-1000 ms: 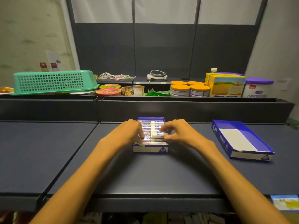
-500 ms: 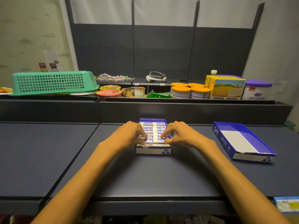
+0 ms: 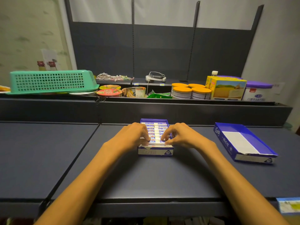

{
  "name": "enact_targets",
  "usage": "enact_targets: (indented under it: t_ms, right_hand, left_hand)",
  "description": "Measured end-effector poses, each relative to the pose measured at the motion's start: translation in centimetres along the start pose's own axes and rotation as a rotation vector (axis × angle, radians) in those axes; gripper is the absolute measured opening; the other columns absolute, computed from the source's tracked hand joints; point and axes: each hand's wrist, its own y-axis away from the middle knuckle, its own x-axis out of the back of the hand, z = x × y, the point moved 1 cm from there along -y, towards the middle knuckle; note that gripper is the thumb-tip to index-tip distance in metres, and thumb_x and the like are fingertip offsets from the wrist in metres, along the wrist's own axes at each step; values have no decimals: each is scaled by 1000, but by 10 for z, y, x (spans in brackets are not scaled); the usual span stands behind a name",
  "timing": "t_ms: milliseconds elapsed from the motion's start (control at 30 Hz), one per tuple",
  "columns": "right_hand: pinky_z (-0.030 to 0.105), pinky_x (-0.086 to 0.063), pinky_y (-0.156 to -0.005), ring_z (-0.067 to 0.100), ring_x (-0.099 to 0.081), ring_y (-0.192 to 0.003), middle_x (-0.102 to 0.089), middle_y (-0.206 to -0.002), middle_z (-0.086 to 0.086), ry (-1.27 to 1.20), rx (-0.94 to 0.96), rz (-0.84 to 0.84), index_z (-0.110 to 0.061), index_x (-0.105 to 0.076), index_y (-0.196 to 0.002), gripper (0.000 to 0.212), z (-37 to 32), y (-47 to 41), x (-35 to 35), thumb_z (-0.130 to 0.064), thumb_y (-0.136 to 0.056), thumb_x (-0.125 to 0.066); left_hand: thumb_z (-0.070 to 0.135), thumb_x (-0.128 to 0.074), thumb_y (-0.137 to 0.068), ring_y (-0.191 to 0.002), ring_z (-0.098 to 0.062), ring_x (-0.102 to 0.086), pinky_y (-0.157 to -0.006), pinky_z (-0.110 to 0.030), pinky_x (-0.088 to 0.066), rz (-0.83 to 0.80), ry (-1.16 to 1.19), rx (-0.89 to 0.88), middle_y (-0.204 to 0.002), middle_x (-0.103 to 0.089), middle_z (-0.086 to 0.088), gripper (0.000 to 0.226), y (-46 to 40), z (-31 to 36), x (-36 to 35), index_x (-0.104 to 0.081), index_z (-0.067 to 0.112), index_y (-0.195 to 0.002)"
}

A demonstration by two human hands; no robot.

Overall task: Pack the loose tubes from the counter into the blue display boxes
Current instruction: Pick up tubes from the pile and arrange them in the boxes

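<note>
A blue display box (image 3: 155, 151) stands in the middle of the dark counter (image 3: 146, 179), filled with rows of white and blue tubes (image 3: 158, 127). Both my hands hover over its near end. My left hand (image 3: 134, 135) pinches the left end of the nearest tube (image 3: 156, 141) with curled fingertips, and my right hand (image 3: 183, 137) pinches its right end. That tube lies flat in the front row. A second blue display box (image 3: 222, 140) lies to the right, holding only a white liner. I see no loose tubes on the counter.
Behind the counter runs a raised dark ledge (image 3: 178, 111). Beyond it sit a green basket (image 3: 48, 82), noodle cups (image 3: 108, 92), orange-lidded tins (image 3: 191, 92), a yellow carton (image 3: 227, 90) and a purple-lidded tub (image 3: 258, 93).
The tube my right hand held tilted above the box's front row now lies flat in it. Both hands have settled lower onto its ends.
</note>
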Motion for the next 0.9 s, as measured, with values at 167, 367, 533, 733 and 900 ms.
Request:
enact_targets:
  t_ms: [167, 367, 533, 733, 900]
  right_hand:
    - [11, -43, -59, 12, -50, -105, -61, -123, -1, -6, -9, -6, -20, -67, -112, 28, -3, 0, 0, -25, -85, -72]
    - [11, -41, -58, 10, -51, -101, -61, -123, 1, 7, -14, -7, -18, -66, -112, 29, -5, 0, 0, -24, -85, -73]
    - [11, -41, -58, 11, -53, -100, -62, -120, 0, 6, -18, -19, -18, -65, -113, 29, -5, 1, 2, -25, -85, -72]
    - [16, -46, -67, 8, -55, -93, -58, -110, -6, -23, 47, 186, -23, -60, -121, 32, -10, 10, 16, -31, -90, -66]
    - [36, -53, -89, 10, -55, -106, -59, -122, -5, -11, 109, 300, -28, -56, -122, 34, -29, 3, 11, -33, -90, -65]
  left_hand:
    - [30, -66, -90, -117, -14, -51, -82, -25, -48, 6, -15, -11, -129, -56, 4, 31, 0, -1, -1, -67, 21, -119]
    - [30, -65, -90, -119, -14, -50, -83, -25, -47, 16, -22, -8, -131, -55, 4, 33, 0, -1, -3, -66, 21, -122]
    - [31, -67, -88, -115, -14, -52, -83, -29, -51, 38, 31, 22, -128, -57, 3, 33, -1, -4, -5, -67, 22, -119]
    - [37, -67, -87, -107, -10, -56, -83, -25, -49, 168, 187, 119, -125, -60, 2, 43, 10, -15, 2, -61, 20, -126]
    - [45, -61, -89, -116, -13, -54, -96, -30, -46, 250, 102, 242, -130, -57, 1, 55, 44, -32, 18, -48, 24, -138]
